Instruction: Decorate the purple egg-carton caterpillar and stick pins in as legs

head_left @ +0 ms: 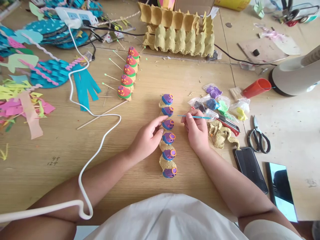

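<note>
A strip of egg carton cups (pixel 168 163) lies lengthwise before me, its cups covered in purple and blue clay with orange rings. My left hand (pixel 147 138) grips the strip from its left side, thumb and forefinger near the upper middle cups. Just right of the strip, my right hand (pixel 196 130) pinches a thin blue clay tool (pixel 202 117). The tool's tip points left at the cups and stands a little apart from them. Farther up at left sits a second strip of cups (pixel 129 70) with red and green clay faces and green-tipped sticks.
Bags of coloured clay (pixel 222 106), a box cutter (pixel 228 125), torn carton scraps (pixel 220 135), scissors (pixel 258 136) and two phones (pixel 250 170) lie at right. A white cable (pixel 102 136) crosses the left side. Egg cartons (pixel 185 41) stand at the back, paper crafts (pixel 51 73) at left.
</note>
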Motion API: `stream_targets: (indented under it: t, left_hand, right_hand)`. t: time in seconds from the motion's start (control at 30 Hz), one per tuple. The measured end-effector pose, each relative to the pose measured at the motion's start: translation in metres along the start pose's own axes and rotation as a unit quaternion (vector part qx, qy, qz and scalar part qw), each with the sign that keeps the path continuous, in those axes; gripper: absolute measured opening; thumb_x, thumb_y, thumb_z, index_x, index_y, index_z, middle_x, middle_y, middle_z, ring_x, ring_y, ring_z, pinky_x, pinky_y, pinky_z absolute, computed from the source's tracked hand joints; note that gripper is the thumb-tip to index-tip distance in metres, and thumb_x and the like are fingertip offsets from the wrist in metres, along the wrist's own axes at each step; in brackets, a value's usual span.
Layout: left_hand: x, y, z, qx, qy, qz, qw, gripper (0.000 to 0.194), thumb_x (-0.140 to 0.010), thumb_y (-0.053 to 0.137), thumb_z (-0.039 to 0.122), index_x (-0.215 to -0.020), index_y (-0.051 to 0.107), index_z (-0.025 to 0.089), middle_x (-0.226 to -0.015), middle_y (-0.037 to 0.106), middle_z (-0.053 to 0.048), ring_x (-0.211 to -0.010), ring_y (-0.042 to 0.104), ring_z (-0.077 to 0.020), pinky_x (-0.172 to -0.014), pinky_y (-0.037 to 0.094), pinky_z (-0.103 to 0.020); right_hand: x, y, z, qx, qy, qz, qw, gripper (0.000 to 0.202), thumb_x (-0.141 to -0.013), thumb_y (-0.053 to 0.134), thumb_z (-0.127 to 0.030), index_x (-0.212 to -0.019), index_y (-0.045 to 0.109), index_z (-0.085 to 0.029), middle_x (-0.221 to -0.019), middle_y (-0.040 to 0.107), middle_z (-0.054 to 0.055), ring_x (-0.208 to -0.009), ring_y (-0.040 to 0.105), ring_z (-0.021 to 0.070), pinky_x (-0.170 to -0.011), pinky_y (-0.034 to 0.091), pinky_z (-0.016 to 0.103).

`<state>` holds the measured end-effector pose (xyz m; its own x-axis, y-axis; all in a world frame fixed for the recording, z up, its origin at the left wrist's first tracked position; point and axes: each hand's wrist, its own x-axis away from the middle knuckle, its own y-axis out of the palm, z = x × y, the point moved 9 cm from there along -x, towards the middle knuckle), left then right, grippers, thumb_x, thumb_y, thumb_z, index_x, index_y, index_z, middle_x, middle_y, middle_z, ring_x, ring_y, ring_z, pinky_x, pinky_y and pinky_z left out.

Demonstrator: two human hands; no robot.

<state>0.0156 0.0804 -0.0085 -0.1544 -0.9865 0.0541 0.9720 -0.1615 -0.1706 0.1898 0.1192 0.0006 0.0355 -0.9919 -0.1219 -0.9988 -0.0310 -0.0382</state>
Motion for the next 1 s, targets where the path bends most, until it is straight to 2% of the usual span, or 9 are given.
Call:
stream_targets:
  t: [0.07,0.13,0.27,0.37,0.5,0.7,0.9,1.0]
  left_hand:
    - [0.0,-0.008,0.01,-0.125,0.049,0.024,0.991,0.045,-0.097,0.055,0.02,-0.142,0.062,0.024,-0.128,0.07,-0.009,-0.115,0.064,-0.0241,-0.107,0.047,-0.04]
    - [0.0,-0.011,0.021,-0.231,0.1,0.039,0.967,0.045,-0.097,0.054,0.018,-0.14,0.063,0.025,-0.121,0.072,-0.008,-0.112,0.061,-0.025,-0.107,0.045,-0.043]
    - [-0.002,-0.018,0.031,-0.347,0.148,0.075,0.923,0.041,-0.096,0.052,0.016,-0.134,0.067,0.023,-0.114,0.069,-0.009,-0.11,0.059,-0.0258,-0.104,0.045,-0.044]
    - [-0.003,-0.02,0.029,-0.357,0.158,0.085,0.916,0.04,-0.095,0.052,0.014,-0.131,0.067,0.022,-0.12,0.069,-0.009,-0.112,0.058,-0.026,-0.102,0.045,-0.043]
    - [-0.005,-0.017,0.027,-0.343,0.17,0.066,0.922,0.043,-0.094,0.049,0.01,-0.131,0.065,0.024,-0.127,0.071,-0.007,-0.117,0.06,-0.0252,-0.104,0.044,-0.042]
    - [-0.005,-0.014,0.029,-0.343,0.176,0.061,0.921,0.041,-0.096,0.047,0.01,-0.131,0.065,0.023,-0.128,0.072,-0.007,-0.117,0.063,-0.0246,-0.103,0.043,-0.042]
    - [-0.006,-0.014,0.028,-0.345,0.173,0.062,0.92,0.041,-0.096,0.046,0.011,-0.13,0.065,0.024,-0.128,0.073,-0.007,-0.119,0.063,-0.0245,-0.104,0.043,-0.042]
    - [-0.006,-0.014,0.029,-0.342,0.173,0.064,0.921,0.04,-0.096,0.046,0.011,-0.129,0.066,0.024,-0.127,0.073,-0.006,-0.119,0.063,-0.0246,-0.105,0.043,-0.042]
  right_hand:
    - [0.001,-0.004,-0.003,0.012,-0.009,0.018,1.0,0.034,-0.099,0.058,-0.054,-0.086,0.051,-0.024,-0.076,0.059,-0.001,-0.065,0.045,0.0126,-0.059,0.037,0.027]
    - [0.002,-0.005,-0.007,0.028,-0.02,0.026,0.999,0.034,-0.098,0.061,-0.053,-0.082,0.055,-0.023,-0.075,0.058,0.0,-0.067,0.047,0.0132,-0.061,0.039,0.027]
    - [0.003,0.001,-0.008,0.057,-0.024,-0.014,0.998,0.037,-0.095,0.065,-0.054,-0.078,0.057,-0.022,-0.066,0.049,-0.003,-0.06,0.042,0.0123,-0.054,0.033,0.027]
    - [0.004,0.005,-0.006,0.068,-0.019,-0.039,0.997,0.037,-0.094,0.066,-0.055,-0.079,0.059,-0.022,-0.062,0.044,-0.004,-0.054,0.036,0.0108,-0.05,0.027,0.027]
    - [0.005,0.01,-0.007,0.072,-0.023,-0.064,0.995,0.038,-0.091,0.07,-0.056,-0.079,0.062,-0.021,-0.064,0.05,-0.003,-0.055,0.04,0.0109,-0.05,0.03,0.026]
    - [0.005,0.011,-0.008,0.08,-0.021,-0.066,0.994,0.034,-0.088,0.076,-0.051,-0.079,0.062,-0.021,-0.062,0.05,-0.005,-0.054,0.039,0.01,-0.049,0.029,0.026]
    - [0.005,0.014,-0.013,0.106,-0.046,-0.078,0.99,0.034,-0.092,0.071,-0.052,-0.08,0.064,-0.02,-0.067,0.056,-0.002,-0.057,0.043,0.0103,-0.051,0.033,0.026]
    - [0.005,0.015,-0.013,0.118,-0.048,-0.078,0.989,0.032,-0.092,0.071,-0.049,-0.081,0.064,-0.021,-0.065,0.054,-0.003,-0.055,0.041,0.0101,-0.051,0.032,0.026]
